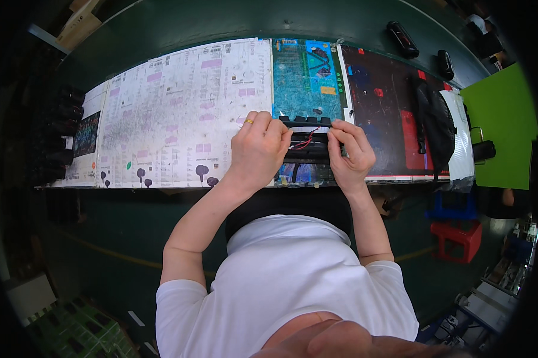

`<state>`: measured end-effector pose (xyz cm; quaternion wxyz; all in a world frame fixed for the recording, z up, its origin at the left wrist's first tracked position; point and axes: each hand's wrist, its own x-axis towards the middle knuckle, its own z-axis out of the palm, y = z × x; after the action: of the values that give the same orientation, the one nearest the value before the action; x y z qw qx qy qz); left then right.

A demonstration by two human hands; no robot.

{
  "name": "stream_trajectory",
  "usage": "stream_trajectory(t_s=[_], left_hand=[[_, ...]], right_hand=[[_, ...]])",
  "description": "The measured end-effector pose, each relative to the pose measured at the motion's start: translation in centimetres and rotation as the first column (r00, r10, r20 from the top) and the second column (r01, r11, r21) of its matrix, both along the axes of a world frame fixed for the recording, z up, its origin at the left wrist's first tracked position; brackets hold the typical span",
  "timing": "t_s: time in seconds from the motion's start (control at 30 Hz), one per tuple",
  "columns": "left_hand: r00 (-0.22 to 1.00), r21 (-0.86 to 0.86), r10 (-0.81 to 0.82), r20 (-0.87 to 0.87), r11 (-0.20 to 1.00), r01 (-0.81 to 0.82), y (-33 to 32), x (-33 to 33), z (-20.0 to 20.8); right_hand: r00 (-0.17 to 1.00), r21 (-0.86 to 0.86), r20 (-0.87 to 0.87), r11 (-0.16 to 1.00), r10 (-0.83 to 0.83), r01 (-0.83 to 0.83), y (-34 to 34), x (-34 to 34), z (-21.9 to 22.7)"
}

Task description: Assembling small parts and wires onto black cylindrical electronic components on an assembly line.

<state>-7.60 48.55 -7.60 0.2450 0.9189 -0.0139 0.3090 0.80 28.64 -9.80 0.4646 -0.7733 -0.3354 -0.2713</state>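
Observation:
Between my two hands, at the near edge of the bench, is a long black plastic housing [307, 156] with its inside facing up. A black strip with block-shaped tabs [307, 121] spans its far side. My left hand [258, 146], wearing a ring, pinches the strip's left end. At the other end, the thumb and fingers of my right hand [353, 152] are closed on it. Thin red and dark wires [307, 142] run from the strip down into the housing. My fingers hide both ends of the strip.
Printed sheets [179, 107] cover the bench. Black devices [66, 134] line its left end. Two black cylindrical devices [402, 39] lie at the far right. A black bag [433, 119] lies near a green panel [498, 125]. A red stool [456, 238] stands below right.

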Motion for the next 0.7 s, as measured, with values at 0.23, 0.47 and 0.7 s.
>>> stream_trajectory(t_s=[0.23,0.47,0.7], left_hand=[[0.980,0.270,0.030,-0.196,0.962,0.025,-0.7,0.4,2.3],[0.937,0.338,-0.004,-0.348,0.932,0.129,-0.5,1.0,3.5],[0.924,-0.092,-0.092,-0.372,0.994,0.062,1.6,-0.5,1.8]], right_hand=[[0.977,-0.301,0.147,0.933,-0.157,0.196,0.4,-0.9,2.0],[0.950,-0.632,0.163,0.711,-0.266,0.307,0.4,-1.0,4.9],[0.979,-0.749,0.196,0.638,-0.048,0.181,0.1,1.0,6.2]])
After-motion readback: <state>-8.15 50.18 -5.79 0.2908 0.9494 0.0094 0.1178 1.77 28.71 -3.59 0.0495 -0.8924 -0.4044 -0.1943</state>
